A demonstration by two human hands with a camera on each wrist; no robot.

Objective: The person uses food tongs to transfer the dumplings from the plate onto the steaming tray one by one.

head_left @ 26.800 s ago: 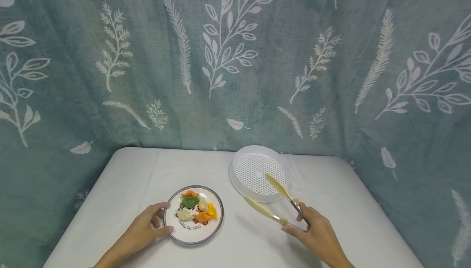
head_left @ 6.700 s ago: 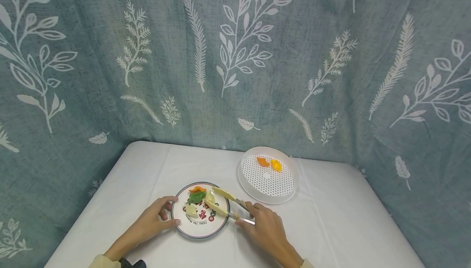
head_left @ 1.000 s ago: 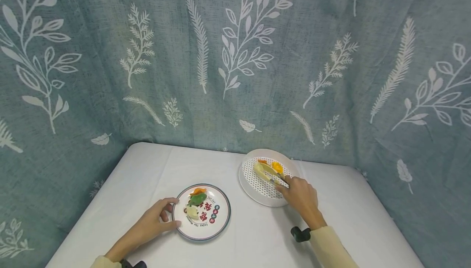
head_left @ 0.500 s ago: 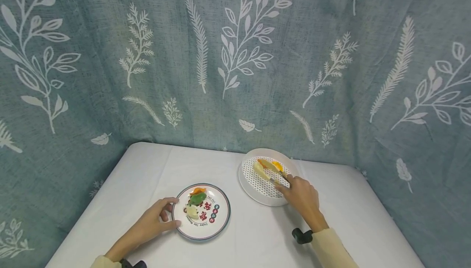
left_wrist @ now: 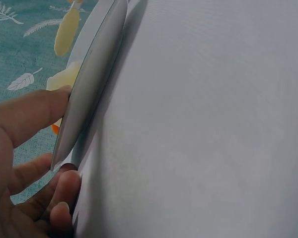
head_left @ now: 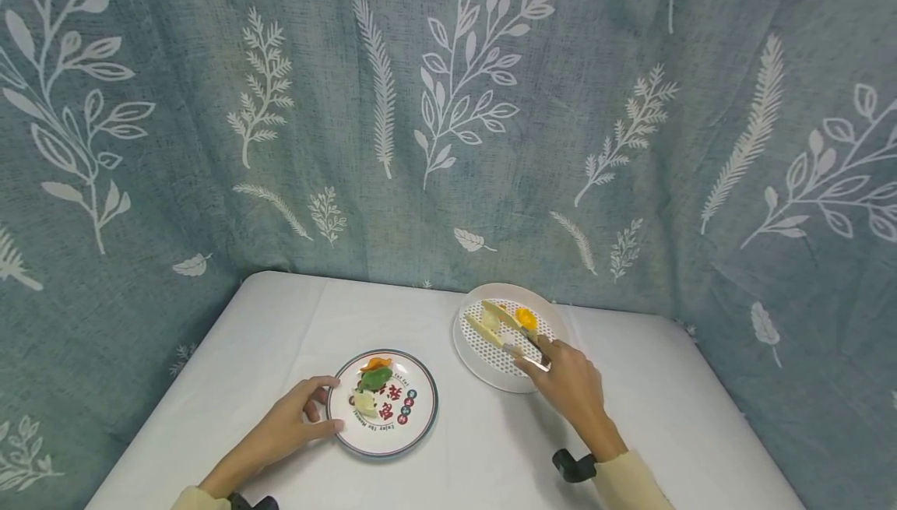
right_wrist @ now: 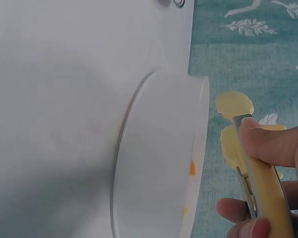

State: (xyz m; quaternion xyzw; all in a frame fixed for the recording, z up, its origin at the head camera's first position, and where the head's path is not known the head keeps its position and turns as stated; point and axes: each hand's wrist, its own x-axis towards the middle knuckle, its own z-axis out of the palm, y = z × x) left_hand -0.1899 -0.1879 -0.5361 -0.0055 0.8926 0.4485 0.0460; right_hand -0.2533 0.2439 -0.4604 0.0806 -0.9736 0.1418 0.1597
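— What has the right hand [head_left: 566,379] got?

— It grips yellow tongs [head_left: 506,327], their tips apart over the white perforated tray [head_left: 471,355], a pale dumpling [head_left: 492,320] between them (an orange one [head_left: 525,317] lies just beside).

— And the left hand [head_left: 287,423]?

— Its fingers curl on the rim of the patterned plate [head_left: 417,421], thumb at the near edge; green, orange and pale dumplings [head_left: 371,385] sit on it, on the white table [head_left: 280,339].

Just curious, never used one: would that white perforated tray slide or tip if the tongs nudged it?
Probably slides easily: the white tray looks like thin, light plastic on a smooth tablecloth. Tipping seems unlikely, since it sits low and wide. No hand steadies it; the left hand holds the plate.
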